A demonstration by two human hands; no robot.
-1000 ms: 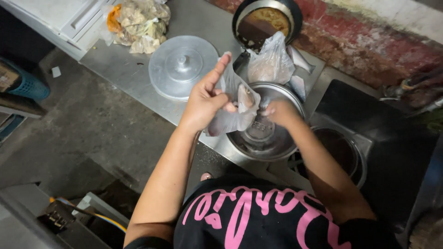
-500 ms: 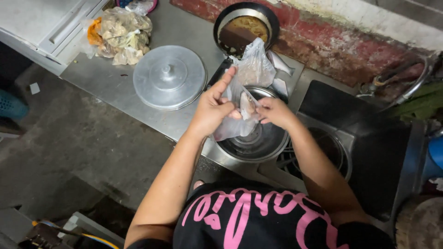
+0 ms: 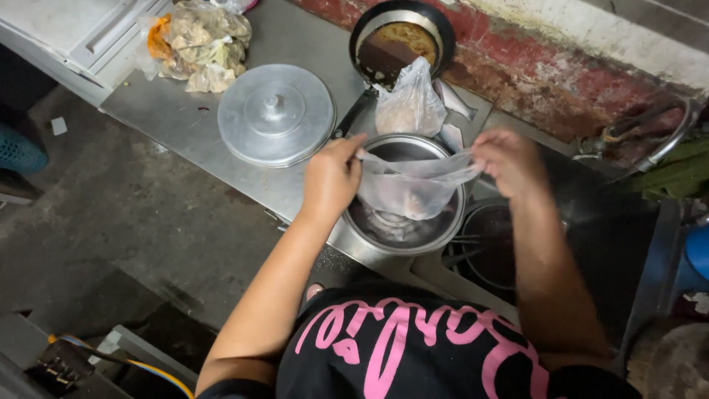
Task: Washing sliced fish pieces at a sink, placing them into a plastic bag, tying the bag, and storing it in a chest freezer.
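Left hand [image 3: 332, 176] and right hand [image 3: 509, 161] each pinch one edge of a thin clear plastic bag [image 3: 410, 188], stretched open between them just above the round steel pot [image 3: 402, 222]. Best kept centred and low, so contents drop inside the rim.

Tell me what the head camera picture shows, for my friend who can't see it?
A person's left hand and right hand stretch a clear plastic bag over a round steel pot on a stove. A round metal lid and dark frying pan sit nearby.
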